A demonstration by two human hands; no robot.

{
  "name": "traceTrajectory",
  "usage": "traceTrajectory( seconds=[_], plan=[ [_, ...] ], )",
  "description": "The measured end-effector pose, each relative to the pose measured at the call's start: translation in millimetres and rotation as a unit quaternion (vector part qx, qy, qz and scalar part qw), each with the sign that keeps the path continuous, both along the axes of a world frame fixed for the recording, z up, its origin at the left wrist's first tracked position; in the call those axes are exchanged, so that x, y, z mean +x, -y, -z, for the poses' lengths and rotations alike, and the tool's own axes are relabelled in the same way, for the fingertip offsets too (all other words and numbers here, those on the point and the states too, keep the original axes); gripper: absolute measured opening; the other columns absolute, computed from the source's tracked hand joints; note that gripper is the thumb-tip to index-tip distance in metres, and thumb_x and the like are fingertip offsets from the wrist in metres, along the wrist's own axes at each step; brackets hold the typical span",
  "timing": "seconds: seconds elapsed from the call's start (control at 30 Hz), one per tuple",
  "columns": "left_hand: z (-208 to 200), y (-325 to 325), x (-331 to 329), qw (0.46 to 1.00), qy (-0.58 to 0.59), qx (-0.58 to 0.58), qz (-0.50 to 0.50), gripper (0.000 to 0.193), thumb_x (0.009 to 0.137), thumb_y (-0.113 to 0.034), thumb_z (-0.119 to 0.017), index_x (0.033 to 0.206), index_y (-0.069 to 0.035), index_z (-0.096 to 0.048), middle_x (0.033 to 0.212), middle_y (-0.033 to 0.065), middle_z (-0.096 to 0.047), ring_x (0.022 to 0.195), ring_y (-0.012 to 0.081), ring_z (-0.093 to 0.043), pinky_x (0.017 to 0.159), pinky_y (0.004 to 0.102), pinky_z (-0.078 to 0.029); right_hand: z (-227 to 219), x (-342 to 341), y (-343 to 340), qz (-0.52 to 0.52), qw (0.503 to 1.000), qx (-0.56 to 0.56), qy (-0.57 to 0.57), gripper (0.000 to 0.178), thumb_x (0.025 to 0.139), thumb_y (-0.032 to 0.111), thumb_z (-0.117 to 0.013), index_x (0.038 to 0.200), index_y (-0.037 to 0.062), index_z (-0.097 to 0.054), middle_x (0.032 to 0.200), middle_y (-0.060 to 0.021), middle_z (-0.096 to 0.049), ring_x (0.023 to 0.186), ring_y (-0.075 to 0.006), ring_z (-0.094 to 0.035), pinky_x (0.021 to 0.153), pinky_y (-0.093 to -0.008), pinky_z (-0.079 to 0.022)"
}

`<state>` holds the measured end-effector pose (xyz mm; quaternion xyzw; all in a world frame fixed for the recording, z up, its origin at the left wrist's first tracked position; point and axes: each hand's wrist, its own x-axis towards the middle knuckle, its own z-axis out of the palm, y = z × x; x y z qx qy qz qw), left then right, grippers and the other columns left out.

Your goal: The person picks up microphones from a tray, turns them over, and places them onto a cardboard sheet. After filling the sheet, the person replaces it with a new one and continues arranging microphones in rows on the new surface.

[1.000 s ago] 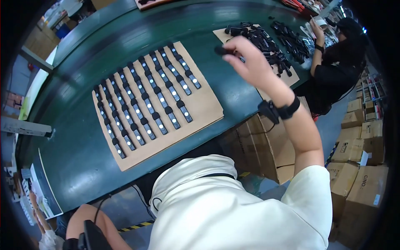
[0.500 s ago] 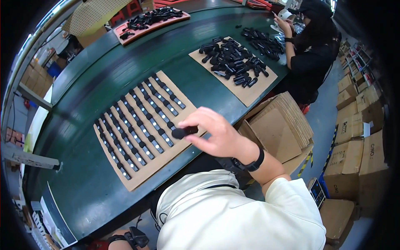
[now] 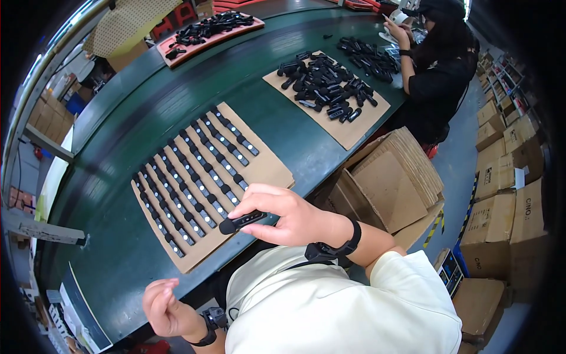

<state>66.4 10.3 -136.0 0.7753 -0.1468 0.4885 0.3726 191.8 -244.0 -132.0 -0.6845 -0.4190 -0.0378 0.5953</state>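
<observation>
My right hand pinches a small black clip-on microphone with a dark foam tip between thumb and fingers. It is over the near right edge of a cardboard sheet. Several slanting rows of similar microphones lie on this sheet, each with a pale round spot on its body. My left hand is raised at the table's near edge, left of the sheet. Its fingers are loosely bent, and nothing shows in them.
A second cardboard sheet holds a loose heap of black microphones, with another pile beyond it. A pink tray of black pieces stands at the far side of the green table. A person sits far right; an open carton stands nearby.
My right hand has moved left and nearer to me with the microphone, turning it so its side slots show. My left hand has risen into view from the lower edge.
</observation>
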Motion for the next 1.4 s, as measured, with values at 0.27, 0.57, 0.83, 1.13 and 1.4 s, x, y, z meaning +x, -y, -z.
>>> traceTrajectory(
  seconds=[0.27, 0.57, 0.83, 1.13, 1.4],
  plan=[
    [-3.2, 42.5, 25.4, 0.977, -0.183, -0.07, 0.085, 0.034, 0.08, -0.019, -0.076, 0.103, 0.002, -0.062, 0.092, 0.0157, -0.065, 0.083, 0.0299, -0.064, 0.075, 0.0339, -0.051, -0.5, -2.7, -20.0, -0.09, 0.996, 0.015, -0.004, 0.027, 0.079, 0.005, -0.071, 0.103, 0.0015, -0.061, 0.092, -0.0106, -0.059, 0.085, -0.0274, -0.057, 0.076, -0.0343, -0.047],
    [15.0, 28.9, 33.8, 0.951, -0.272, -0.069, 0.131, 0.035, 0.082, -0.01, -0.075, 0.109, 0.006, -0.059, 0.105, 0.0136, -0.061, 0.096, 0.0219, -0.059, 0.088, 0.0312, -0.046, 10.0, 5.1, -36.4, -0.08, 0.996, 0.038, 0.002, 0.027, 0.078, 0.007, -0.072, 0.102, 0.0027, -0.06, 0.091, -0.0104, -0.059, 0.086, -0.0284, -0.057, 0.076, -0.0361, -0.048],
    [7.6, 33.3, 52.3, 0.966, -0.251, -0.007, 0.057, 0.03, 0.071, -0.002, -0.076, 0.098, 0.002, -0.064, 0.088, 0.0159, -0.067, 0.078, 0.029, -0.065, 0.073, 0.0358, -0.052, 17.6, 19.4, -44.2, -0.087, 0.994, 0.036, 0.054, 0.029, 0.075, 0.004, -0.074, 0.102, 0.0021, -0.062, 0.091, -0.0108, -0.062, 0.083, -0.0289, -0.06, 0.072, -0.037, -0.049],
    [9.9, 24.6, 76.5, 0.96, -0.253, -0.012, 0.119, 0.029, 0.069, -0.001, -0.077, 0.096, 0.001, -0.065, 0.082, 0.0131, -0.066, 0.071, 0.0279, -0.064, 0.065, 0.035, -0.051, 24.2, 36.3, -45.9, -0.059, 0.996, -0.024, 0.056, 0.035, 0.07, 0.0, -0.075, 0.102, 0.001, -0.062, 0.089, -0.0123, -0.065, 0.072, -0.0271, -0.06, 0.065, -0.0368, -0.047],
    [12.7, 20.7, 77.2, 0.958, -0.257, 0.0, 0.127, 0.028, 0.069, -0.001, -0.077, 0.095, 0.002, -0.065, 0.082, 0.013, -0.067, 0.073, 0.0261, -0.065, 0.067, 0.0344, -0.052, 27.8, 37.6, -50.5, -0.065, 0.997, -0.018, 0.045, 0.034, 0.07, 0.0, -0.074, 0.102, 0.0008, -0.062, 0.088, -0.0115, -0.064, 0.07, -0.026, -0.059, 0.063, -0.0351, -0.046]
  ],
)
